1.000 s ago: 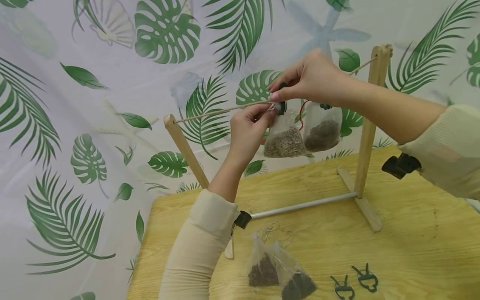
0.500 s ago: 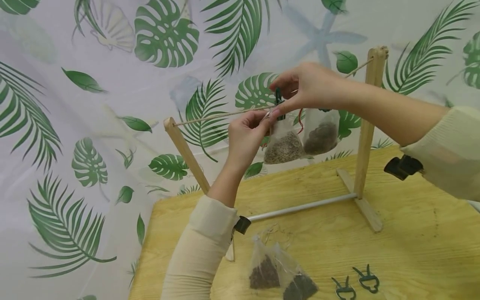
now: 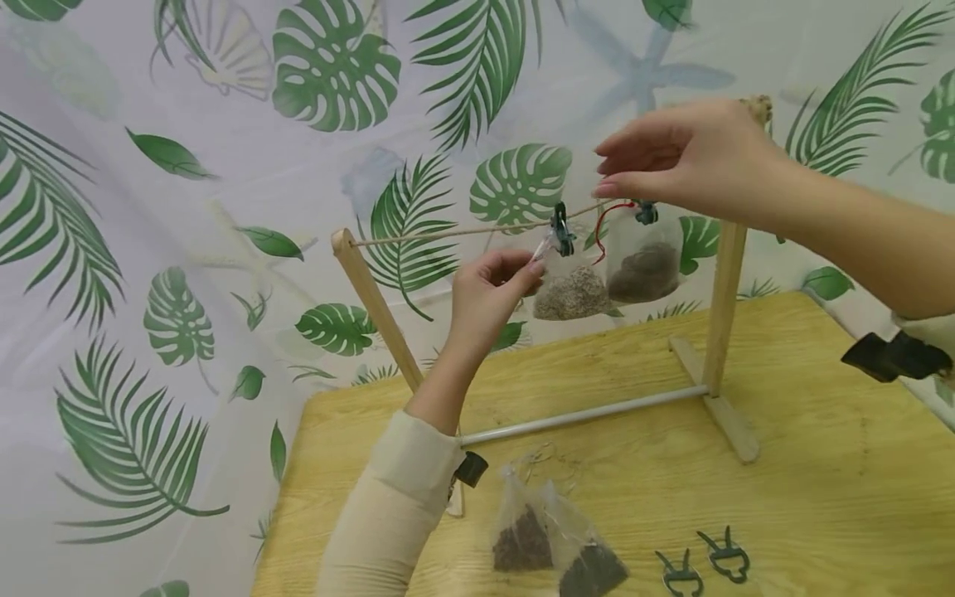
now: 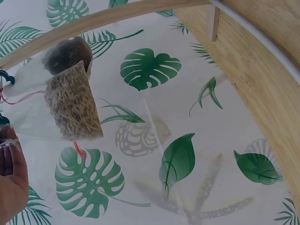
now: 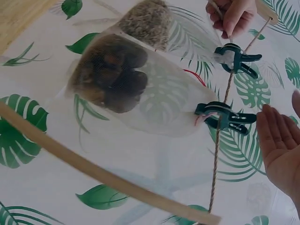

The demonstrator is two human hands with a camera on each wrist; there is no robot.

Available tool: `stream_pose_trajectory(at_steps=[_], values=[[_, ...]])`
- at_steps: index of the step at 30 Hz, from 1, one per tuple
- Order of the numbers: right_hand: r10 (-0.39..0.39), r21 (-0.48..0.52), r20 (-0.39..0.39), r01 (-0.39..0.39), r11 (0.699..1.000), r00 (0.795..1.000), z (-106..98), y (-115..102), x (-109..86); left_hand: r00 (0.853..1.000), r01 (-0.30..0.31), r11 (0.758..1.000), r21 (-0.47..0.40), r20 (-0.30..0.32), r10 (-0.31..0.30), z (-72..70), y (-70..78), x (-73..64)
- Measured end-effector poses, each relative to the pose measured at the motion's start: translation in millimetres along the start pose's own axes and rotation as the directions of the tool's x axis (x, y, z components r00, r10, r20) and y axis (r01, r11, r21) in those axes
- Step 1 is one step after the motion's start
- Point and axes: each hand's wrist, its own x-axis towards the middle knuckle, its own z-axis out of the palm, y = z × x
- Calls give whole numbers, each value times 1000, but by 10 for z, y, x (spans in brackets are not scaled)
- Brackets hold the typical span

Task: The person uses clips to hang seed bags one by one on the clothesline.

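Observation:
A sheer mesh bag of pale, grain-like bits hangs from a twine line by a dark green clip. Just left of that clip, my left hand pinches the bag's whitish drawstring. My right hand is up and right of the clip, holding nothing, its fingers loosely extended. Beside the first bag hangs a second mesh bag with dark brown pieces and a red cord. Its own green clip grips the twine, close to my right fingertips in the right wrist view.
The twine spans two wooden posts joined low by a white rod. On the wooden table lie two more mesh bags with dark contents and two green clips. A leaf-patterned cloth hangs behind.
My right hand has let go of the clip and moved right, away from the first bag. My left hand has lowered slightly and still pinches the drawstring. The clip now holds on the twine.

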Motion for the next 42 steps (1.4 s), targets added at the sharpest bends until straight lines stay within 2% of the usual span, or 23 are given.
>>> stream_pose_trajectory(at_steps=[3, 5, 10, 13, 15, 17, 20, 23, 26, 30, 33, 38, 42], values=[[-27, -16, -62, 26, 1000, 998, -10, 33, -94, 998, 59, 998, -8, 18, -59, -52, -33, -92], [-37, -18, -78, 35, 999, 996, -19, 46, -149, 998, 69, 998, -10, 11, -69, -77, -53, -143], [-77, -22, -98, 75, 997, 992, -15, 75, -269, 998, 65, 984, -165, -7, -67, -117, -98, -244], [-108, -32, -90, 105, 994, 990, 12, 116, -341, 995, 104, 970, -218, 31, -100, -148, -148, -341], [-107, -32, -70, 105, 994, 992, 30, 158, -389, 988, 144, 970, -197, 79, -131, -170, -195, -430], [-84, -27, -42, 83, 996, 996, 48, 214, -440, 976, 191, 969, -155, 135, -171, -193, -254, -533], [-47, -27, -13, 47, 999, 999, 75, 300, -513, 961, 224, 967, -117, 190, -200, -239, -319, -699], [-19, -30, -2, 19, 999, 1000, 105, 394, -597, 956, 235, 967, -100, 201, -211, -301, -349, -850], [-24, -30, 10, 24, 999, 1000, 142, 484, -706, 948, 252, 964, -86, 223, -228, -358, -362, -968], [-59, -29, 49, 61, 998, 997, 226, 619, -865, 925, 308, 949, -64, 254, -283, -387, -393, -1083], [-83, -14, 88, 84, 996, 993, 331, 730, -982, 909, 354, 934, -46, 251, -332, -372, -406, -1140], [-124, -56, 175, 135, 989, 977, 521, 898, -1174, 891, 362, 929, 79, 264, -370, -324, -431, -1202], [-153, -59, 270, 175, 983, 951, 642, 1013, -1298, 872, 352, 919, 179, 293, -391, -310, -514, -1279]])
